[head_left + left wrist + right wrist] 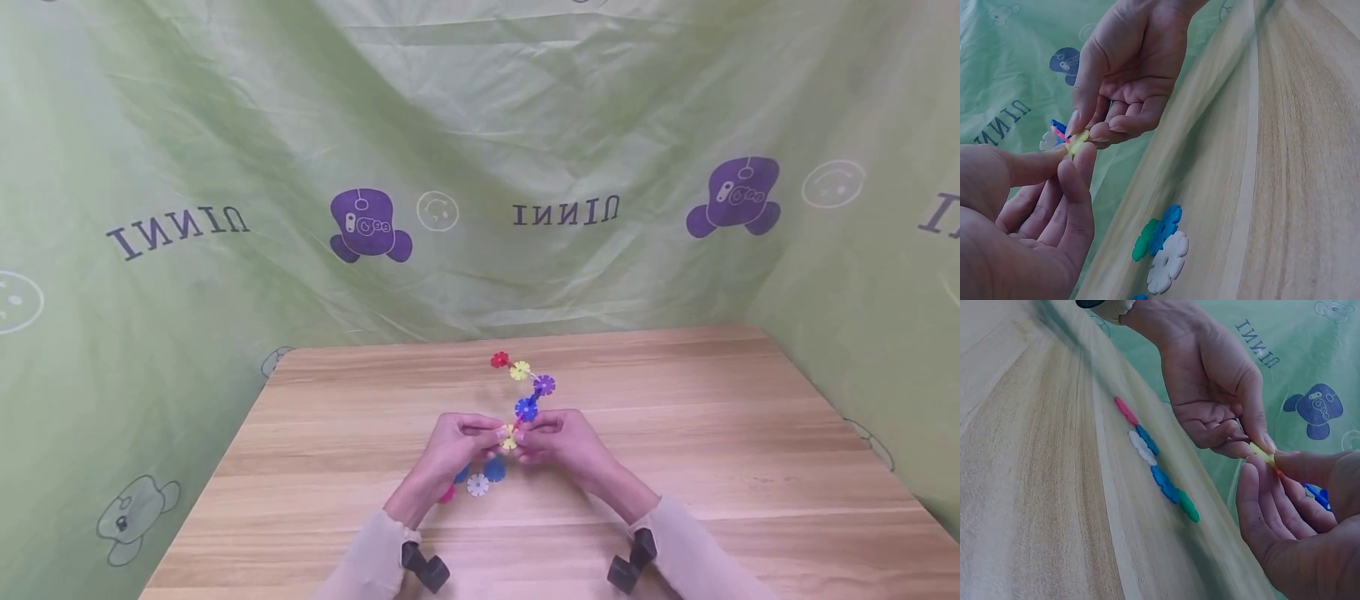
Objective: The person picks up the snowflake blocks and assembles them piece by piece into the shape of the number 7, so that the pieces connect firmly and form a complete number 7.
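Both hands meet over the middle of the table. My left hand [453, 442] pinches a yellow flower-shaped interlocking disc [509, 439] between thumb and fingers. From the other side, my right hand [566, 442] pinches the same disc, its fingertips close to a pink disc [1279, 472] slotted into it. A zigzag chain runs on away from the hands, with a blue disc [527, 408], a purple disc [544, 385], a pale yellow disc [520, 371] and a red disc [499, 360] at the far end. Fingertips cover part of the joint.
Below the hands lie loose discs on the wooden table [750, 467]: a white disc [477, 485], a blue disc [495, 468], a pink disc [447, 495], and a green disc [1145, 240] seen in the wrist views. A green printed cloth [480, 275] hangs behind the table.
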A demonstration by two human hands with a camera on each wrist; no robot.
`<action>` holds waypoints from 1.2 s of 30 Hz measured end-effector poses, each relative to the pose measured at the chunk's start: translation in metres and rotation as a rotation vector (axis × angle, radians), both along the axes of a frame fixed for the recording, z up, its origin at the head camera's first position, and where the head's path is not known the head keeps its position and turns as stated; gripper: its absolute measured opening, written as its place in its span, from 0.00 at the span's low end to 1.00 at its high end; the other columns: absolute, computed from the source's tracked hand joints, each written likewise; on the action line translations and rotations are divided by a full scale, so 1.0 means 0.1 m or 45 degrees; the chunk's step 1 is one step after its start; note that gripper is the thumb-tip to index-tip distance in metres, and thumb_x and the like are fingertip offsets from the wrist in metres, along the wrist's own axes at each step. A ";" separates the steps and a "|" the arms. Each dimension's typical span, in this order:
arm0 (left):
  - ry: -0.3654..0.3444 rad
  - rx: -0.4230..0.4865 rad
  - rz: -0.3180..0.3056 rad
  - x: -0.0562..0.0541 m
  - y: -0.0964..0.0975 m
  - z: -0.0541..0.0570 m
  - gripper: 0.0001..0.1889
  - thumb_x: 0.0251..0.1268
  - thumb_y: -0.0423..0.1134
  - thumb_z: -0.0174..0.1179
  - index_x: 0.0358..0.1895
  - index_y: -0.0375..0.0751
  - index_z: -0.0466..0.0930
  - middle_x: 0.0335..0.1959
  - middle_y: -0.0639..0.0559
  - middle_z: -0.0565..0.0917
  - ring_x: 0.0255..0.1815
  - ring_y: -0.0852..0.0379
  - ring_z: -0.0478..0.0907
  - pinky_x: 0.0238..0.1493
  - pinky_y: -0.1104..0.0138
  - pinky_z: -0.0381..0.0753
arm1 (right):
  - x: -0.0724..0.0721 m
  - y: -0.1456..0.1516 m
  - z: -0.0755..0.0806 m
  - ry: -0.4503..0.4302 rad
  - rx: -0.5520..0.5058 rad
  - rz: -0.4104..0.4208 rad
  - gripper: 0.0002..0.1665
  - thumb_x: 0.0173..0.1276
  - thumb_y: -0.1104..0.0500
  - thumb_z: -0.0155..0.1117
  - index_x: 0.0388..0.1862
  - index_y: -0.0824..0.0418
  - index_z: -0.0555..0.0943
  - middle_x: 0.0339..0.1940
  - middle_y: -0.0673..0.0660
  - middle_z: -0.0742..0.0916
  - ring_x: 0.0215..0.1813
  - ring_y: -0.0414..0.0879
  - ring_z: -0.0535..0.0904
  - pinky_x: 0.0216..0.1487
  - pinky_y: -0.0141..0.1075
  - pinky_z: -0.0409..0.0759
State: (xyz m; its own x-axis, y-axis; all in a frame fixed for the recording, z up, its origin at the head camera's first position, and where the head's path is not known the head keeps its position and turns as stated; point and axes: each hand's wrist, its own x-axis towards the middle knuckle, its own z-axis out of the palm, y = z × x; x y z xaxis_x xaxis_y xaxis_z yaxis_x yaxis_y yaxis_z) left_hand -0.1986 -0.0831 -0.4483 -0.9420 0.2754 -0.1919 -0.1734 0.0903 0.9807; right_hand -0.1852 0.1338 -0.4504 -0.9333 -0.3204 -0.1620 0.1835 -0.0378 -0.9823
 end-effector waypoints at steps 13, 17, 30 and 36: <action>0.216 -0.232 0.006 -0.04 0.00 -0.03 0.17 0.72 0.46 0.68 0.54 0.39 0.89 0.47 0.44 0.93 0.48 0.48 0.90 0.51 0.64 0.87 | -0.07 0.09 -0.01 0.039 0.088 -0.098 0.16 0.68 0.67 0.71 0.52 0.76 0.83 0.43 0.70 0.92 0.40 0.51 0.93 0.48 0.42 0.93; 0.369 -0.484 -0.070 -0.08 -0.05 -0.05 0.12 0.70 0.41 0.69 0.50 0.38 0.90 0.43 0.47 0.93 0.42 0.56 0.86 0.47 0.67 0.85 | -0.09 0.16 -0.01 0.028 0.097 -0.142 0.16 0.68 0.68 0.71 0.52 0.76 0.83 0.42 0.69 0.92 0.40 0.51 0.92 0.48 0.42 0.93; 0.504 -0.839 -0.285 -0.19 -0.10 -0.14 0.15 0.60 0.45 0.77 0.43 0.39 0.90 0.34 0.52 0.90 0.32 0.62 0.81 0.38 0.69 0.83 | -0.09 0.23 0.06 0.025 0.070 -0.136 0.19 0.69 0.66 0.72 0.54 0.77 0.81 0.41 0.65 0.93 0.39 0.46 0.92 0.49 0.40 0.92; 0.507 -0.867 -0.289 -0.22 -0.09 -0.15 0.14 0.57 0.44 0.79 0.41 0.40 0.90 0.30 0.55 0.86 0.30 0.62 0.78 0.35 0.71 0.79 | -0.10 0.23 0.06 0.030 0.060 -0.135 0.19 0.69 0.67 0.72 0.53 0.77 0.81 0.42 0.68 0.93 0.39 0.47 0.92 0.48 0.40 0.92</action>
State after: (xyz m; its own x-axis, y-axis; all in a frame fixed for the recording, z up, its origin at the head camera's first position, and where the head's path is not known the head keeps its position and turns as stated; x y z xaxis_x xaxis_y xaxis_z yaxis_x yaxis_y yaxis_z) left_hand -0.2208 -0.0917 -0.4638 -0.9101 0.4115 -0.0492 0.2701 0.6790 0.6826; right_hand -0.1948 0.1570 -0.4445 -0.9653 -0.2120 -0.1523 0.1579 -0.0096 -0.9874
